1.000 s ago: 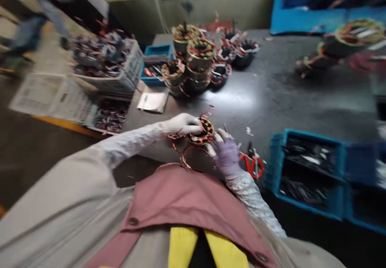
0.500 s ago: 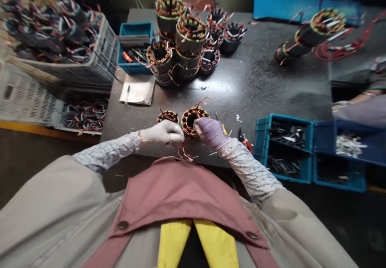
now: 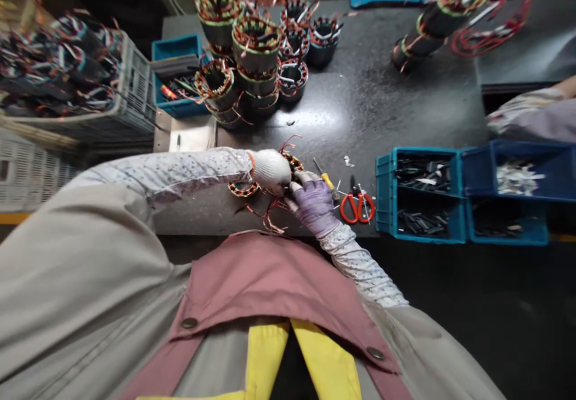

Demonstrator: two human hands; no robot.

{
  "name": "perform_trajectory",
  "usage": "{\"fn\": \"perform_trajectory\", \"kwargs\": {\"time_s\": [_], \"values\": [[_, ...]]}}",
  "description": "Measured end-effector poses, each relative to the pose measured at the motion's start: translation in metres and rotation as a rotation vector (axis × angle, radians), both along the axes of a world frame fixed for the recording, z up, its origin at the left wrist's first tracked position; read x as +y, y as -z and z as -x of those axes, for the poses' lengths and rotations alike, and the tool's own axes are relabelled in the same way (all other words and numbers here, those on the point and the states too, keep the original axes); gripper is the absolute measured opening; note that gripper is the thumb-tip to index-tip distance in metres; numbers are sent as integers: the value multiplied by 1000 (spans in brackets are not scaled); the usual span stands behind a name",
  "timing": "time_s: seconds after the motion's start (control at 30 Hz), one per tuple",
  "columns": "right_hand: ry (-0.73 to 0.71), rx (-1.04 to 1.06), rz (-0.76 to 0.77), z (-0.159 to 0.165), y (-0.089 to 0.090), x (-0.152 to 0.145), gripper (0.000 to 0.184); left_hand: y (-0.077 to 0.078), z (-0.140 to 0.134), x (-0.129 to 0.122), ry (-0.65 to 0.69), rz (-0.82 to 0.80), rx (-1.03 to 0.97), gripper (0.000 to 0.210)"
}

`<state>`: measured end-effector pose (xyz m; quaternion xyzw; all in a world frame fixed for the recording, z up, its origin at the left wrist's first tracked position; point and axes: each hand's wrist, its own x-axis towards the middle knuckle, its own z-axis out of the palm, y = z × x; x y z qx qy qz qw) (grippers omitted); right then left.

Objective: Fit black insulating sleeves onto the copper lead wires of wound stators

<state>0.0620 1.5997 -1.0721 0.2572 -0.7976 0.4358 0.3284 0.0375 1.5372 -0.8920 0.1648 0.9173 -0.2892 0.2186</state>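
My left hand [image 3: 272, 171], in a white knitted glove, bends over a wire-wound motor stator [image 3: 294, 161]. Its fingers curl down at the bore, and what they pinch, if anything, is hidden. My right hand [image 3: 314, 203], in a purple glove with light fingertips, has its fingers closed on the near right side of the same stator. Copper lead wires [image 3: 273, 217] trail from it toward the table edge. Partly under my left wrist stands a second stator [image 3: 243, 189]. To the right lie a yellow-handled screwdriver [image 3: 330, 182] and red-handled scissors [image 3: 357, 207].
Stacked stators [image 3: 256, 52] fill the back left, beside a blue bin [image 3: 177, 46], a notebook [image 3: 193, 136] and a grey crate [image 3: 130, 82]. Blue bins [image 3: 384, 196] of sleeves stand right. Another person's sleeve [image 3: 531, 115] is at the right edge.
My left hand has moved right and over the stator, its elbow raised. My right hand has slid to the near side, and the scissors show more fully. The view has shifted.
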Motion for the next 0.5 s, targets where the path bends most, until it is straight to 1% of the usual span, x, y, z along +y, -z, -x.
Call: {"fn": "perform_trajectory", "kwargs": {"time_s": [0.07,0.1,0.17,0.2,0.27,0.33,0.37,0.4,0.43,0.5], "values": [[16,-26,-13,-2,-7,-7,34,-11,4,-5,-42,-25,15,46],[14,-39,-14,-2,-10,-10,35,-16,4,-8,-70,-43,22,47],[-9,-64,-14,-1,-16,-13,34,-21,-1,-14,-139,-87,20,40],[-27,-80,-10,0,-18,-14,34,-21,-7,-14,-179,-127,18,36],[-72,-139,35,3,-21,-17,34,-15,-23,-11,-244,-241,-4,30],[-113,-210,97,7,-21,-16,35,-7,-43,-2,-265,-363,-78,25],[-128,-239,116,8,-19,-13,36,-7,-52,1,-259,-440,-113,21],[-138,-236,135,8,-16,-8,35,-9,-60,4,-239,-546,-91,20],[-144,-216,151,6,-11,-1,35,-15,-67,4,-204,-674,-35,19],[-146,-124,171,0,0,17,32,-33,-77,0,-95,-994,169,22]]}}
